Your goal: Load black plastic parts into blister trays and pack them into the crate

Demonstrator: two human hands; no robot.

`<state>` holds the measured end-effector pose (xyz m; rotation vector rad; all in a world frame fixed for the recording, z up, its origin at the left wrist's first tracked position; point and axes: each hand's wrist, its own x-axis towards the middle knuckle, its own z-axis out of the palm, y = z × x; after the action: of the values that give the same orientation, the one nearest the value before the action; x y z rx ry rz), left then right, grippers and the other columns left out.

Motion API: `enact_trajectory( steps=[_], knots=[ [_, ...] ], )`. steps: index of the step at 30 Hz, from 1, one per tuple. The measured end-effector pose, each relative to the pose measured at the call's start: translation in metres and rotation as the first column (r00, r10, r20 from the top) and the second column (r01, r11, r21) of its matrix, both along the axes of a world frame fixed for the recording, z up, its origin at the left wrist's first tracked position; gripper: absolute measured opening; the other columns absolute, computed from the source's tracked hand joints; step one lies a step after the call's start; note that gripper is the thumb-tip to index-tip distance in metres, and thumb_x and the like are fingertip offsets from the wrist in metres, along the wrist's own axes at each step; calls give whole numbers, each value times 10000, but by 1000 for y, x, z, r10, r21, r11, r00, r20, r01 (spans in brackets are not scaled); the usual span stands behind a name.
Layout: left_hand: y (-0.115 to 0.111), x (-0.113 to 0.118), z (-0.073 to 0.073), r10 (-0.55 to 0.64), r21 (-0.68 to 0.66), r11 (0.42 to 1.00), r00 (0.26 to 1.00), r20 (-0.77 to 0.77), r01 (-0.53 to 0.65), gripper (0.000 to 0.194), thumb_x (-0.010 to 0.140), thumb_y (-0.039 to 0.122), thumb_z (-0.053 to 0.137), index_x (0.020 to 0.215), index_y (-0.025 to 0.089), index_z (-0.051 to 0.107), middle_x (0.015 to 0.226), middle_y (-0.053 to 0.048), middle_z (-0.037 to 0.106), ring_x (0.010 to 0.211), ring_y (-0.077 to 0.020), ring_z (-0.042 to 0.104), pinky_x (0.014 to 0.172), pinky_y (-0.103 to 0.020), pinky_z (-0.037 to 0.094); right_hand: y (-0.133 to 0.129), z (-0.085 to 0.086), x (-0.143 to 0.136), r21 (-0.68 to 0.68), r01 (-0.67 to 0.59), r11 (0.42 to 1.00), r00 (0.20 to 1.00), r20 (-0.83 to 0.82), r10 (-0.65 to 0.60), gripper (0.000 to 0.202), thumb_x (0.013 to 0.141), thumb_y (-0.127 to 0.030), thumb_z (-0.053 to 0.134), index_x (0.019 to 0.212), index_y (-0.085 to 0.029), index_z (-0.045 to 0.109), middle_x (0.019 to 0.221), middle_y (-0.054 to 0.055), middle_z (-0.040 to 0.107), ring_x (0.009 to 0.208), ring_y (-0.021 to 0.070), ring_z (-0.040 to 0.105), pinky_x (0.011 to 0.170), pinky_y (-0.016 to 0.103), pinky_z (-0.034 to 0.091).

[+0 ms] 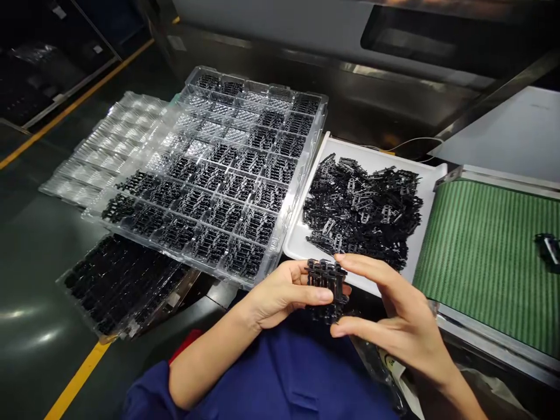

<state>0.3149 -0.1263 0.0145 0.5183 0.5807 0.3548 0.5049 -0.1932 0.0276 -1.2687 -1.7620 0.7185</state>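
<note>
My left hand (291,296) is wrapped round a small stack of narrow black plastic parts (322,280), its thumb across their front. My right hand (398,312) spans the same stack at its right side, forefinger at the top end and thumb at the bottom end. The parts stand side by side, roughly upright. Just beyond my hands lies a heap of loose black parts (363,201) in a white tray (300,240). To the left, a clear compartmented tray (286,219) holds rows of similar parts, with several compartments in its upper middle bare.
A green ribbed conveyor belt (490,251) runs at the right, with one black part (549,251) on it. Clear empty-looking trays (105,146) lie at the far left. A filled tray (122,280) sits lower down, below the compartmented one. A metal machine frame (332,87) stands behind.
</note>
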Motion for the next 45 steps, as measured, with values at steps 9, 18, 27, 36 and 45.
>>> enact_trajectory(
  steps=[9, 18, 27, 36, 45],
  knots=[
    [-5, 4, -3, -36, -43, 998, 999, 38, 38, 455, 676, 389, 843, 1032, 128, 736, 995, -140, 755, 885, -242, 728, 831, -328, 547, -1, -7, -2, 5, 49, 999, 998, -38, -49, 742, 668, -292, 864, 1335, -314, 540, 1256, 76, 652, 1207, 266, 593, 1009, 409, 517],
    [-3, 3, 7, 24, 511, 853, 970, -242, 107, 297, 750, 306, 782, 1004, 154, 758, 1001, -70, 754, 949, -246, 688, 892, -329, 519, -4, 15, 3, -260, 122, 958, 978, -136, -161, 316, 801, -380, 747, 1101, -310, 679, 1049, 50, 660, 970, 212, 641, 818, 315, 552],
    [-6, 6, 10, -15, 636, 752, 969, -246, 173, 327, 779, 290, 745, 1069, 140, 750, 933, -68, 740, 911, -244, 673, 836, -290, 500, -2, 19, -3, -265, 88, 960, 968, -204, -145, 71, 807, -240, 707, 864, -254, 667, 853, 23, 604, 803, 178, 593, 694, 280, 498],
    [-9, 12, 8, 31, 786, 555, 938, -347, 272, 189, 810, 251, 666, 912, 114, 747, 664, 18, 530, 624, -120, 449, 608, -214, 359, -4, 24, -9, -144, 166, 976, 985, -23, -171, 141, 760, -175, 672, 861, -253, 611, 861, 6, 597, 808, 178, 568, 715, 297, 445],
    [-14, 33, 3, -19, 764, 574, 938, -347, 294, 193, 764, 213, 652, 898, 111, 748, 652, 28, 491, 590, -107, 386, 600, -206, 350, -16, 14, -2, -180, 206, 962, 969, -100, -226, 106, 765, -176, 611, 820, -237, 542, 850, 15, 574, 803, 187, 554, 706, 316, 433]
  ],
)
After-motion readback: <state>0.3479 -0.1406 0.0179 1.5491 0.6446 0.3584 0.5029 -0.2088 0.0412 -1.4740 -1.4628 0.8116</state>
